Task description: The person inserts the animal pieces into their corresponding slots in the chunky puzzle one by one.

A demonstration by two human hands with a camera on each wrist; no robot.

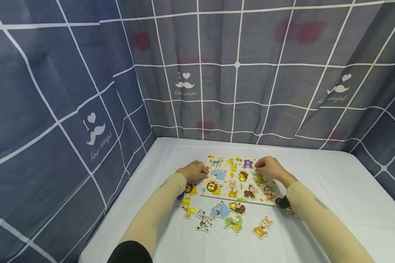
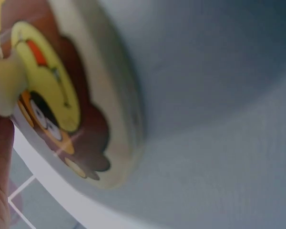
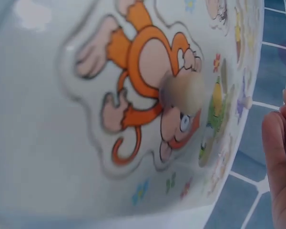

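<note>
A wooden animal peg-puzzle board (image 1: pixel 228 185) lies flat on the white table. My left hand (image 1: pixel 195 170) rests at its left edge, with thumb and fingertips touching the rim. At the upper right of the board is my right hand (image 1: pixel 270 168), fingertips beside the purple animal piece (image 1: pixel 248 164). In the right wrist view that piece's knob stands apart from the relaxed fingers (image 3: pixel 276 152), and no piece shows between them. Nearer that camera sits the knobbed monkey piece (image 3: pixel 148 57) in its recess. A loose lion piece (image 2: pixel 81 86) lies under my left wrist.
Several loose knobbed pieces lie before the board, including a giraffe (image 1: pixel 187 208), a zebra (image 1: pixel 204 221), an elephant (image 1: pixel 219 210), a hedgehog (image 1: pixel 237 208), a crocodile (image 1: pixel 233 224) and a kangaroo (image 1: pixel 262 228). Another piece is partly hidden under my right wrist. Checked curtains (image 1: pixel 217 117) surround the table.
</note>
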